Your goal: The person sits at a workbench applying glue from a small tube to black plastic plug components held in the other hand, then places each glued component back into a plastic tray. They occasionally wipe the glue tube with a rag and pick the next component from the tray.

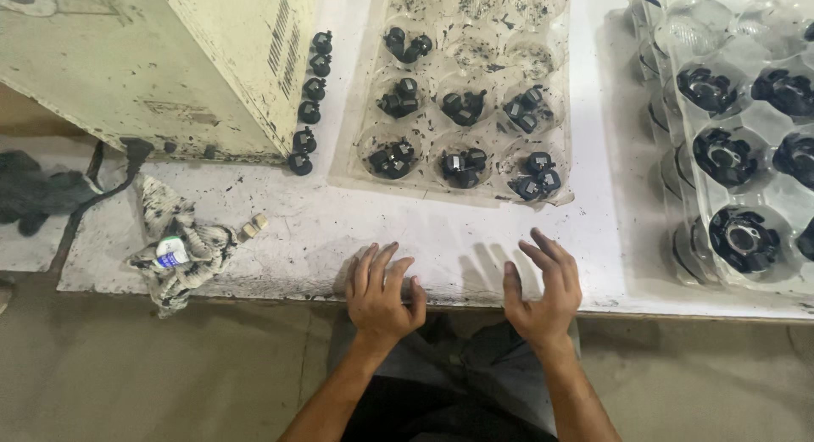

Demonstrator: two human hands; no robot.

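Two bare hands, left hand (380, 294) and right hand (543, 291), are rested empty, fingers spread, on the stained white desk (322, 230) edge, lower centre. The clear plastic blister tray (360, 166) of small black parts (465, 165) above could be knocked by a careless reach.

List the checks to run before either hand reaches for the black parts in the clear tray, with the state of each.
1. Left hand empty, resting at the table edge: ok.
2. Right hand empty, fingers spread: ok.
3. Clear tray lies flat ahead of the hands: ok.
4. Black parts sit in the near cells: ok.
5. Far cells hold parts: not ok, several are empty.
6. Parts sound: cannot tell.
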